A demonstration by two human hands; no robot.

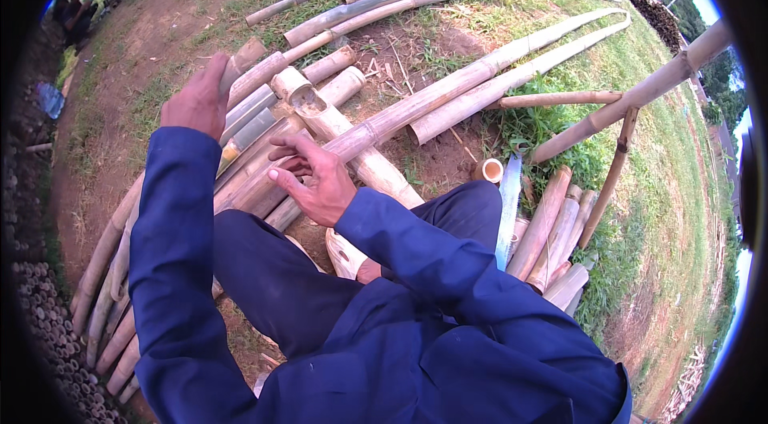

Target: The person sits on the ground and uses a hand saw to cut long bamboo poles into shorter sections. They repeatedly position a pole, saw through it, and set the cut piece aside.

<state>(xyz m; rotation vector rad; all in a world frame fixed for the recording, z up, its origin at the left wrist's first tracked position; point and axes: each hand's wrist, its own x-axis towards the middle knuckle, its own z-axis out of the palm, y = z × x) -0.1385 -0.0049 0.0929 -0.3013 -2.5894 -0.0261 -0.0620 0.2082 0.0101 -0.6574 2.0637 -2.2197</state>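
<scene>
Bamboo poles [264, 116] are lying bundled on the ground; the left hand [198, 101] is gripping one pole's end, while the right hand [316, 178] is hovering open, fingers spread, above them.

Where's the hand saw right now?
In the head view, the hand saw lies on the ground to the person's right, between their knee and a bundle of short bamboo pieces.

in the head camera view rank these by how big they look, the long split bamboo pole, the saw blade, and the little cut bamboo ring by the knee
1. Long split bamboo pole, largest by far, though fisheye bending distorts it.
2. Saw blade.
3. Cut bamboo ring, smallest.
</scene>
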